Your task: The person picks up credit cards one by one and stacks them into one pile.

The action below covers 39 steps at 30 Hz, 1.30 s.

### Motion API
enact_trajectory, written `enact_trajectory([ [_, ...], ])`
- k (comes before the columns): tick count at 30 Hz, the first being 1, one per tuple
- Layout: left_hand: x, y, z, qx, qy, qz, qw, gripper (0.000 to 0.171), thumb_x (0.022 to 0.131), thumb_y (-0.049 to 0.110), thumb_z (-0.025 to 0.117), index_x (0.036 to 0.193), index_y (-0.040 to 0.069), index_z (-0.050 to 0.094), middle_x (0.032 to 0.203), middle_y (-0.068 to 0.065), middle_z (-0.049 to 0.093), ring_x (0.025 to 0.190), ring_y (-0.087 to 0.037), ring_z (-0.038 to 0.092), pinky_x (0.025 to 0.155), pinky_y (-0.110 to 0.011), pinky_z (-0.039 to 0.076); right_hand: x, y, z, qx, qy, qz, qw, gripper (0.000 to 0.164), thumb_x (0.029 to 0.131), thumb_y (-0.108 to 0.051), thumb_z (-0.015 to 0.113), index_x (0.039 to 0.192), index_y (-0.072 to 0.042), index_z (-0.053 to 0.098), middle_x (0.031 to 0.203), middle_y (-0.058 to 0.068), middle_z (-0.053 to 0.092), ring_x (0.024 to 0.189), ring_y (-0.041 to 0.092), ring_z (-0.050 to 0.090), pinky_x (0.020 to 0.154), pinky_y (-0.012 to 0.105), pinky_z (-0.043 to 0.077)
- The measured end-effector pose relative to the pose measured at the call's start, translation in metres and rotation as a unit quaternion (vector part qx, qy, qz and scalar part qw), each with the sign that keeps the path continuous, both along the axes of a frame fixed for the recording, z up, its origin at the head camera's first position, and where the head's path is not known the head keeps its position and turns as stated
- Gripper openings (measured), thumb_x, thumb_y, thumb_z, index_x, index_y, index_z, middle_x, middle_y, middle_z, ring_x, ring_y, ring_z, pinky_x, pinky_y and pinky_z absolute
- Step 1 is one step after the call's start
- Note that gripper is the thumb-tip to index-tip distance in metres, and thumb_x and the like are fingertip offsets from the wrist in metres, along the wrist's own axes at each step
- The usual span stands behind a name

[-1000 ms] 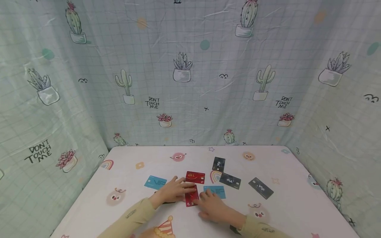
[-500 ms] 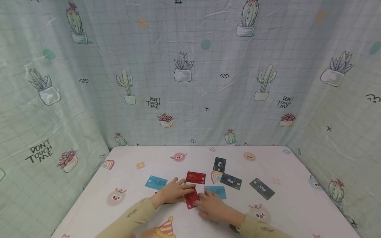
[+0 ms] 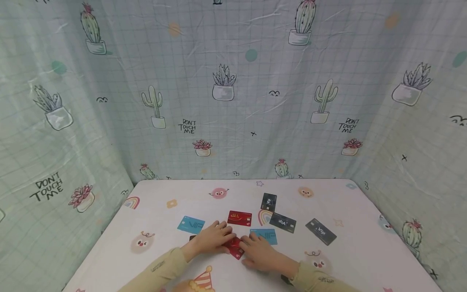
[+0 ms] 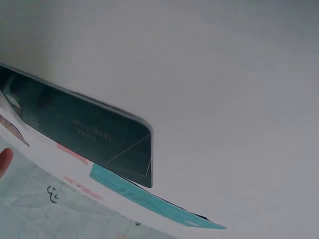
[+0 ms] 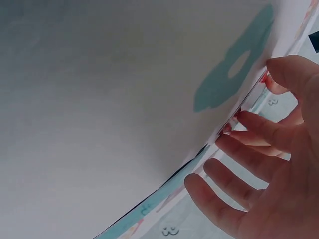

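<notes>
A red VIP card (image 3: 235, 248) lies slanted on the table between my two hands. My left hand (image 3: 213, 238) comes from the left with its fingers laid over the card's upper left part, which they hide. From the other side, the fingertips of my right hand (image 3: 260, 252) touch the card's right edge. Those fingers are spread and gently bent in the right wrist view. A dark card (image 4: 89, 124) lies beside the left wrist, largely covered by that hand in the head view. Just beyond the hands lies another red VIP card (image 3: 239, 218).
Blue VIP cards lie left (image 3: 191, 224) and right (image 3: 269, 235) of the red ones. Three black Vip cards, one of them farthest right (image 3: 320, 231), spread out to the right. Another dark card (image 3: 286, 280) shows under the right forearm. Patterned curtains (image 3: 233, 121) enclose the table.
The red card between the hands has turned from nearly upright to slanted, its near end swinging right. My left fingers have drawn slightly nearer; the right hand has barely moved.
</notes>
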<state>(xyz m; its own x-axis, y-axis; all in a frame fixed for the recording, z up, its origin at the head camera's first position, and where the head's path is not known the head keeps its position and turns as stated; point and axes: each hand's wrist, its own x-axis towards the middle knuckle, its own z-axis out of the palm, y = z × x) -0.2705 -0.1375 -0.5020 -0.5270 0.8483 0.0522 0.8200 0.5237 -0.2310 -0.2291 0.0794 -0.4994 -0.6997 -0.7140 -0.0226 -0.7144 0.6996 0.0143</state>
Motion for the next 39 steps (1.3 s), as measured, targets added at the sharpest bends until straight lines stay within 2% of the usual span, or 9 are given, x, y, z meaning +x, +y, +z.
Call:
enact_trajectory([
  [6, 0.004, -0.001, -0.003, 0.007, 0.008, 0.001, 0.9999, 0.051, 0.084, 0.058, 0.041, 0.12, 0.022, 0.051, 0.109, 0.002, 0.052, 0.103, -0.015, 0.046, 0.094, -0.038, 0.042, -0.002, 0.0, -0.003, 0.008, 0.02, -0.012, 1.0, 0.055, 0.082, -0.05, 0.053, 0.126, -0.016, 0.047, 0.117, -0.002, 0.049, 0.101, 0.015, 0.043, 0.082, 0.035, 0.045],
  [12, 0.002, -0.006, -0.006, 0.024, 0.021, -0.002, 0.9995, 0.053, 0.082, 0.06, 0.042, 0.115, 0.021, 0.054, 0.106, 0.004, 0.053, 0.098, -0.012, 0.044, 0.089, -0.033, 0.042, -0.005, -0.001, -0.006, 0.014, 0.026, -0.022, 0.999, 0.059, 0.081, -0.055, 0.052, 0.124, -0.015, 0.048, 0.114, -0.002, 0.048, 0.101, 0.016, 0.043, 0.082, 0.036, 0.045],
  [20, 0.0, -0.01, -0.006, 0.036, 0.002, -0.004, 0.9994, 0.053, 0.081, 0.06, 0.043, 0.117, 0.023, 0.053, 0.106, 0.005, 0.053, 0.097, -0.01, 0.043, 0.087, -0.03, 0.042, -0.008, -0.004, -0.004, 0.028, 0.028, -0.027, 0.999, 0.059, 0.079, -0.061, 0.049, 0.119, -0.016, 0.051, 0.11, -0.002, 0.049, 0.101, 0.017, 0.045, 0.083, 0.035, 0.046],
  [24, 0.0, -0.011, -0.004, 0.032, -0.005, 0.005, 0.9995, 0.054, 0.08, 0.059, 0.046, 0.118, 0.021, 0.054, 0.108, 0.004, 0.053, 0.098, -0.01, 0.043, 0.088, -0.031, 0.042, -0.008, -0.008, -0.002, 0.031, 0.035, -0.03, 0.998, 0.061, 0.077, -0.063, 0.049, 0.116, -0.016, 0.052, 0.107, -0.001, 0.05, 0.098, 0.015, 0.044, 0.081, 0.032, 0.045],
  [29, -0.003, -0.012, -0.004, 0.025, -0.013, 0.024, 0.9993, 0.058, 0.078, 0.06, 0.046, 0.118, 0.019, 0.055, 0.112, 0.003, 0.052, 0.1, -0.011, 0.043, 0.089, -0.032, 0.042, -0.009, -0.013, -0.001, 0.044, 0.038, -0.044, 0.997, 0.064, 0.075, -0.065, 0.05, 0.117, -0.016, 0.051, 0.11, 0.0, 0.051, 0.105, 0.019, 0.046, 0.086, 0.035, 0.045],
  [39, -0.003, -0.01, -0.004, 0.005, 0.006, 0.028, 0.9996, 0.059, 0.076, 0.063, 0.045, 0.114, 0.019, 0.054, 0.113, 0.001, 0.052, 0.1, -0.012, 0.044, 0.087, -0.03, 0.043, -0.008, -0.018, 0.003, 0.042, 0.021, -0.056, 0.997, 0.067, 0.074, -0.064, 0.053, 0.119, -0.014, 0.05, 0.111, 0.003, 0.051, 0.109, 0.022, 0.046, 0.086, 0.037, 0.044],
])
